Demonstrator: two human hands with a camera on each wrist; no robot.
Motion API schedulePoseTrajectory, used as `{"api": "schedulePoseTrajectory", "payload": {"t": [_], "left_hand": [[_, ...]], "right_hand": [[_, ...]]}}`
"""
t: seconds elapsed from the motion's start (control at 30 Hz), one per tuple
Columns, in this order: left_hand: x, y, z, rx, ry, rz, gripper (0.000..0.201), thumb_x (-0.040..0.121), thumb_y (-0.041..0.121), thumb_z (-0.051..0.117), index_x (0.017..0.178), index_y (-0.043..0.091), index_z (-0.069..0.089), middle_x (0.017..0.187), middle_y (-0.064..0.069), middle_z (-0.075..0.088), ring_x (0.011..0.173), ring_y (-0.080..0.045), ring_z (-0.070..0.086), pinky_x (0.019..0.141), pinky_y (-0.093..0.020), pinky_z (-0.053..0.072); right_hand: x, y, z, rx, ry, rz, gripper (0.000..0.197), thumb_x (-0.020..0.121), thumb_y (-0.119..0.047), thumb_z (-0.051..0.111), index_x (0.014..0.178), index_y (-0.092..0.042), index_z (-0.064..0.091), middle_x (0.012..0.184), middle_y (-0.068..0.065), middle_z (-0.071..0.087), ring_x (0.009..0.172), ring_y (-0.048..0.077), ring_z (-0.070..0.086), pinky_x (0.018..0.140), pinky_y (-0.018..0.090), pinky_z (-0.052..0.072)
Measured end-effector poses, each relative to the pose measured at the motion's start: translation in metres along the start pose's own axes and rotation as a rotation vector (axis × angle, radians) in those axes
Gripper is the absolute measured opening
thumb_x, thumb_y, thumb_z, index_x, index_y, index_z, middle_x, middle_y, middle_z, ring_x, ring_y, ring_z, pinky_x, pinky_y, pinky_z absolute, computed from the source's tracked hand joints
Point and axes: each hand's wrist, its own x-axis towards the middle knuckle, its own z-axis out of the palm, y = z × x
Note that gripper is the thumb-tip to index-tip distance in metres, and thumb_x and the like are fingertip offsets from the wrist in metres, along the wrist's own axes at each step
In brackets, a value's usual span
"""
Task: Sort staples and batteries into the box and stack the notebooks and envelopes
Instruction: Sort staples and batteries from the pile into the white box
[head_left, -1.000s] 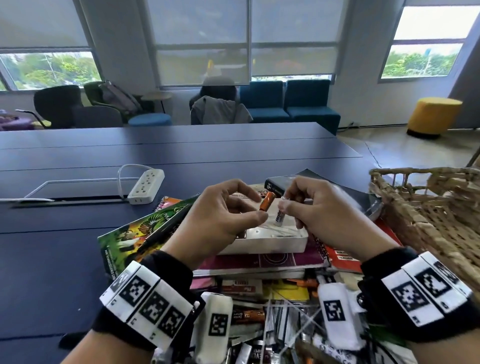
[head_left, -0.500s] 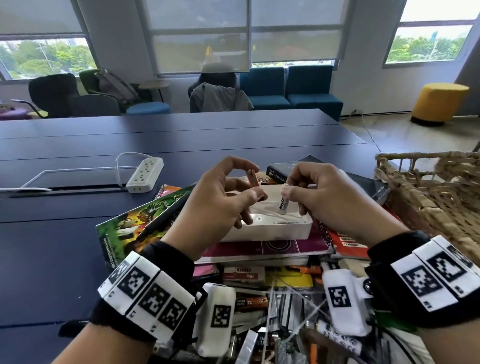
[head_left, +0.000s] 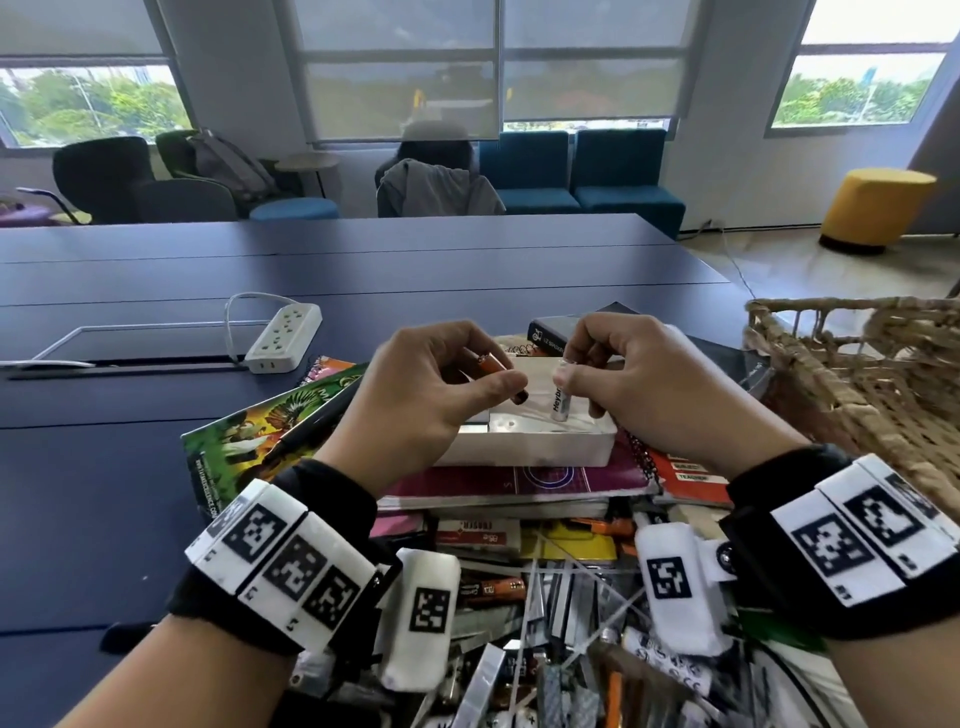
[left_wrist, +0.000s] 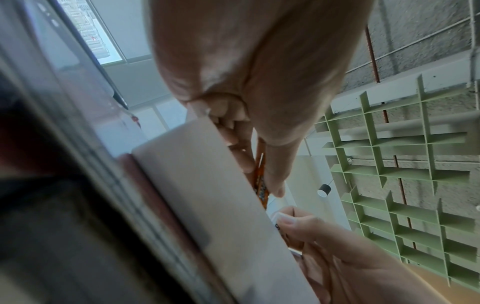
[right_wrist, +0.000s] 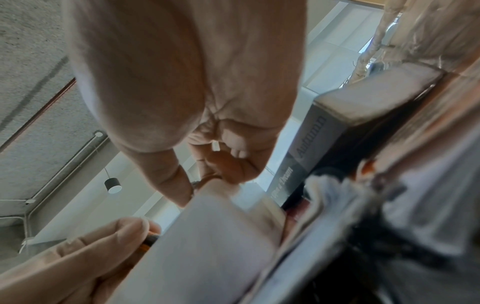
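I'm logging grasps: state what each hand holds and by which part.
Left hand pinches an orange cylindrical battery around its middle. Right hand pinches a white cylindrical battery by its top end, over the white rectangular box.

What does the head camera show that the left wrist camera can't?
Only the head view shows the wicker basket, the power strip and the white battery's label. Only the left wrist view shows the ceiling grid and the box's underside. Both show the left hand pinching the orange battery over the white box.
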Motion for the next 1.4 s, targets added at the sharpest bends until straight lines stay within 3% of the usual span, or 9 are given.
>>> {"api": "schedulePoseTrajectory", "payload": {"t": [0.17,0.3,0.5,0.7,0.87,1.03,1.13,1.23,1.4], "left_hand": [[0.001,-0.006,0.000,-0.002,0.000,0.001,0.012,0.086,0.027,0.082,0.090,0.017,0.076,0.081,0.002,0.078,0.069,-0.012,0.068,0.064,-0.026,0.055],[0.002,-0.007,0.001,0.022,-0.001,0.017,0.006,0.085,0.032,0.082,0.086,0.026,0.081,0.080,0.004,0.078,0.069,-0.012,0.065,0.072,-0.045,0.059],[0.002,-0.006,0.002,-0.020,-0.018,0.006,0.011,0.085,0.033,0.081,0.090,0.023,0.083,0.085,0.005,0.080,0.087,-0.018,0.076,0.092,-0.051,0.057],[0.004,-0.011,0.002,0.007,0.027,0.001,0.017,0.085,0.042,0.077,0.095,0.029,0.083,0.087,0.007,0.079,0.088,-0.018,0.075,0.088,-0.050,0.058],[0.007,-0.013,0.004,0.103,0.051,-0.057,0.019,0.095,0.042,0.069,0.104,0.030,0.081,0.079,0.007,0.076,0.053,-0.006,0.048,0.061,-0.026,0.043],[0.004,-0.011,0.003,0.128,0.038,-0.057,0.017,0.095,0.040,0.069,0.108,0.035,0.079,0.082,0.012,0.076,0.068,-0.011,0.065,0.072,-0.033,0.054],[0.003,-0.010,0.002,0.112,0.010,-0.014,0.018,0.092,0.043,0.071,0.108,0.037,0.077,0.083,0.014,0.076,0.066,0.000,0.063,0.069,-0.026,0.047],[0.003,-0.008,0.002,0.063,0.002,0.003,0.016,0.090,0.041,0.074,0.103,0.033,0.075,0.084,0.011,0.077,0.054,0.004,0.054,0.063,-0.022,0.041],[0.003,-0.005,0.003,0.027,-0.016,0.023,0.012,0.088,0.037,0.077,0.092,0.027,0.075,0.084,0.007,0.077,0.054,0.000,0.054,0.063,-0.022,0.043]], "right_hand": [[-0.001,0.000,-0.001,-0.016,0.011,-0.010,0.014,0.089,-0.026,0.075,0.082,-0.018,0.067,0.073,0.003,0.069,0.057,0.010,0.064,0.058,0.022,0.053],[-0.001,0.000,-0.002,-0.076,0.008,-0.032,0.013,0.084,-0.026,0.076,0.077,-0.021,0.067,0.074,0.004,0.069,0.069,0.023,0.066,0.069,0.039,0.056],[-0.005,-0.009,-0.002,-0.232,-0.043,-0.096,0.011,0.079,-0.025,0.080,0.073,-0.023,0.070,0.072,-0.007,0.069,0.061,0.003,0.057,0.055,0.014,0.044],[-0.009,-0.017,-0.003,-0.269,-0.165,-0.096,0.006,0.087,-0.032,0.080,0.082,-0.029,0.078,0.074,-0.018,0.069,0.069,-0.012,0.058,0.062,0.002,0.038],[-0.006,-0.022,-0.001,-0.390,-0.180,-0.054,0.011,0.092,-0.027,0.074,0.085,-0.028,0.082,0.071,-0.016,0.064,0.063,-0.013,0.056,0.052,0.002,0.036],[-0.006,-0.017,-0.001,-0.330,-0.067,-0.084,0.019,0.088,-0.011,0.066,0.087,-0.027,0.076,0.079,-0.012,0.067,0.071,-0.005,0.058,0.058,0.005,0.039],[-0.003,-0.011,-0.003,-0.150,0.054,-0.110,0.014,0.087,-0.020,0.070,0.093,-0.032,0.071,0.084,-0.010,0.070,0.063,-0.002,0.056,0.060,0.015,0.041],[-0.005,-0.013,-0.002,-0.120,-0.029,-0.168,0.018,0.088,-0.038,0.075,0.106,-0.038,0.072,0.089,-0.016,0.071,0.068,0.002,0.061,0.063,0.018,0.048],[-0.005,-0.012,-0.003,-0.133,-0.103,-0.183,0.006,0.092,-0.033,0.075,0.097,-0.034,0.077,0.085,-0.014,0.072,0.076,0.006,0.065,0.069,0.024,0.052]]}}
